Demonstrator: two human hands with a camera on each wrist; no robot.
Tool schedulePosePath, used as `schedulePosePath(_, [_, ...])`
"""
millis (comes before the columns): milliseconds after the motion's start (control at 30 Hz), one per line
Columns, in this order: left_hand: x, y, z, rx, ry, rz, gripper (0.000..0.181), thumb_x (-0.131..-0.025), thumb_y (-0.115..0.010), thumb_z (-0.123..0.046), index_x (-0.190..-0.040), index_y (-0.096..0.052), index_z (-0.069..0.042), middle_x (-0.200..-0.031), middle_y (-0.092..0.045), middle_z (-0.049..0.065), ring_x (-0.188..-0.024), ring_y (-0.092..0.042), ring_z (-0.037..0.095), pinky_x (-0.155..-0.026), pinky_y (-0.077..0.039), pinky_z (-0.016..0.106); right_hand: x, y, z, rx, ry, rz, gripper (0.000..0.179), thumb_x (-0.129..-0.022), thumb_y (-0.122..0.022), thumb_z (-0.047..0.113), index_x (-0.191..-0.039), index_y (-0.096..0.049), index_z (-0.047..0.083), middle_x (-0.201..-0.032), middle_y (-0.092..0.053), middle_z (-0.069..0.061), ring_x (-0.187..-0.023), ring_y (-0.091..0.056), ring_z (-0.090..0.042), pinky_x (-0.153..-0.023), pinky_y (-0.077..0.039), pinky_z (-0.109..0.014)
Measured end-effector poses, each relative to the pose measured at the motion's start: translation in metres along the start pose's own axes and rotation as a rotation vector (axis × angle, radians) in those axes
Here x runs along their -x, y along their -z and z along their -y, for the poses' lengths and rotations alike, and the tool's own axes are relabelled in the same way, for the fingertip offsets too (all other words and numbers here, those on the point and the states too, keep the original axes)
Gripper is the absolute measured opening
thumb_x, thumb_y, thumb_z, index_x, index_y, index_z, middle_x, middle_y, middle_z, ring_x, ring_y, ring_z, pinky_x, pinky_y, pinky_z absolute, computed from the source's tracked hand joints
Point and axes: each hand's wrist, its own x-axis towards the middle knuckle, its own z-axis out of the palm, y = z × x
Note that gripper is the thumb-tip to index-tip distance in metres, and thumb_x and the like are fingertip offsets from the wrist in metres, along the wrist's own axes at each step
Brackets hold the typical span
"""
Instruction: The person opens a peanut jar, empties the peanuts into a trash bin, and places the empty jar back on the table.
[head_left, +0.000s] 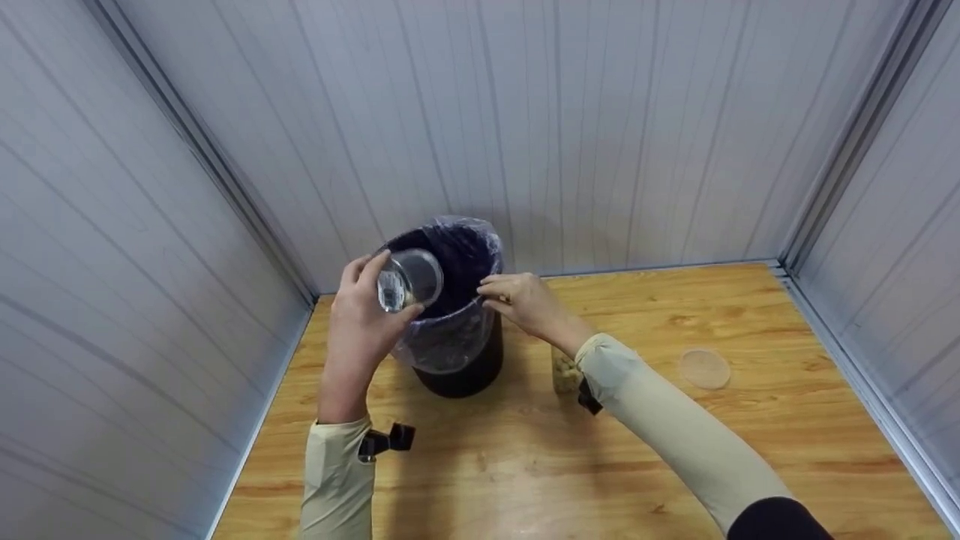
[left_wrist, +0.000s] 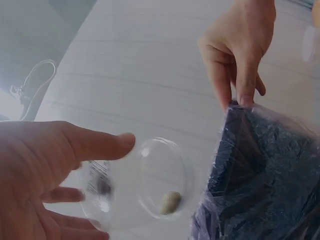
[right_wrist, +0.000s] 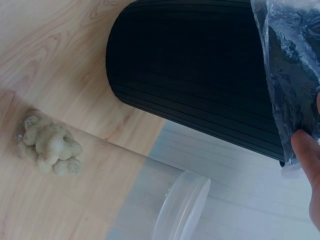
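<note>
My left hand (head_left: 360,322) holds a clear plastic jar (head_left: 421,271) tipped over the mouth of a black trash bin (head_left: 461,381). One light-brown piece, seemingly a peanut in its shell (left_wrist: 171,202), lies inside near the jar's rim; a printed label shows on the jar. At the bin's right side, my right hand (head_left: 529,304) pinches the rim with its clear plastic bag (head_left: 450,349). Below the right forearm stands a second clear jar (right_wrist: 145,172), partly hidden in the head view, with several peanuts (right_wrist: 52,145) at its bottom.
A round translucent lid (head_left: 705,368) lies on the wooden table (head_left: 510,465), right of the right forearm. Pale panel walls (head_left: 570,135) enclose the table at the back and both sides. The bin stands close to the back wall.
</note>
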Motion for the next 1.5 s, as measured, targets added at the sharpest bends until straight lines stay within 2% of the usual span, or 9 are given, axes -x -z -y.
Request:
schedulePosePath(433, [0.004,0.000,0.005,-0.010,-0.018,-0.026,0.081,-0.064,-0.092,-0.021,-0.135,-0.055,-0.006,-0.131,-0.049,0.020,-0.110,-0.055,0.041,-0.091,-0.048,0.053,0.002,-0.003,0.000,0.011,0.001,-0.009,0.021,-0.088,-0.072,0.012,-0.107,-0.074,0.003,-0.112,-0.069,-0.013,-0.104,-0.066,-0.026,-0.091,-0.052,-0.033])
schedulePosePath(700, [0.008,-0.003,0.010,0.047,-0.034,-0.102,0.078,-0.063,-0.090,-0.019,-0.126,-0.047,-0.002,-0.123,-0.048,0.016,-0.107,-0.053,0.032,-0.088,-0.049,0.047,0.008,-0.003,-0.002,0.066,0.034,-0.017,0.032,-0.090,-0.070,0.013,-0.121,-0.067,0.004,-0.124,-0.063,-0.013,-0.110,-0.062,-0.025,-0.093,-0.051,-0.032])
schedulePosePath(833, [0.011,-0.005,0.011,0.058,-0.001,-0.103,0.079,-0.061,-0.089,-0.019,-0.122,-0.039,-0.004,-0.117,-0.045,0.015,-0.100,-0.053,0.031,-0.082,-0.053,0.045,0.016,0.006,-0.003,0.063,0.030,-0.077,0.043,-0.090,-0.070,0.015,-0.131,-0.060,0.005,-0.130,-0.059,-0.014,-0.113,-0.061,-0.026,-0.093,-0.051,-0.033])
schedulePosePath(967, [0.014,-0.008,0.012,0.062,0.023,-0.091,0.087,-0.059,-0.087,-0.017,-0.128,-0.035,-0.007,-0.121,-0.039,0.017,-0.100,-0.052,0.034,-0.081,-0.054,0.046,0.029,0.024,-0.006,0.042,-0.008,-0.173,0.039,-0.091,-0.070,0.017,-0.128,-0.063,0.006,-0.125,-0.063,-0.011,-0.095,-0.068,-0.020,-0.078,-0.057,-0.029])
schedulePosePath(1067, [0.016,-0.011,0.013,0.044,0.015,-0.096,0.091,-0.057,-0.084,-0.015,-0.134,-0.035,-0.007,-0.123,-0.035,0.019,-0.100,-0.052,0.035,-0.083,-0.053,0.046,0.046,0.044,-0.009,-0.005,-0.066,-0.244,0.033,-0.090,-0.071,0.013,-0.123,-0.067,0.008,-0.117,-0.067,-0.007,-0.081,-0.068,-0.014,-0.066,-0.057,-0.024])
schedulePosePath(1167, [0.019,-0.016,0.014,0.032,-0.001,-0.122,0.087,-0.056,-0.082,-0.013,-0.130,-0.036,-0.005,-0.122,-0.032,0.020,-0.100,-0.051,0.035,-0.085,-0.053,0.045,0.072,0.068,-0.012,-0.044,-0.150,-0.357,0.029,-0.087,-0.071,0.005,-0.116,-0.071,0.009,-0.107,-0.071,-0.004,-0.078,-0.068,-0.012,-0.062,-0.056,-0.020])
schedulePosePath(1333, [0.025,-0.022,0.017,0.053,-0.058,-0.161,0.085,-0.056,-0.079,-0.010,-0.125,-0.031,-0.004,-0.124,-0.033,0.020,-0.102,-0.050,0.034,-0.087,-0.052,0.045,0.137,0.096,-0.023,-0.045,-0.312,-0.576,0.023,-0.084,-0.070,-0.005,-0.105,-0.074,0.003,-0.086,-0.072,-0.010,-0.065,-0.067,-0.017,-0.058,-0.052,-0.013])
schedulePosePath(1400, [0.029,-0.023,0.019,0.062,-0.078,-0.190,0.088,-0.056,-0.080,-0.011,-0.129,-0.032,-0.002,-0.123,-0.034,0.020,-0.103,-0.050,0.034,-0.085,-0.053,0.045,0.164,0.099,-0.030,-0.041,-0.405,-0.597,0.019,-0.087,-0.068,-0.003,-0.104,-0.074,0.002,-0.083,-0.072,-0.012,-0.062,-0.066,-0.018,-0.057,-0.051,-0.012])
schedulePosePath(1500, [0.035,-0.024,0.023,0.078,-0.091,-0.258,0.092,-0.056,-0.083,-0.013,-0.133,-0.036,0.001,-0.121,-0.036,0.021,-0.104,-0.051,0.034,-0.083,-0.053,0.043,0.198,0.097,-0.040,-0.026,-0.585,-0.535,0.017,-0.093,-0.065,0.010,-0.107,-0.073,0.005,-0.085,-0.072,-0.008,-0.068,-0.065,-0.014,-0.060,-0.049,-0.010])
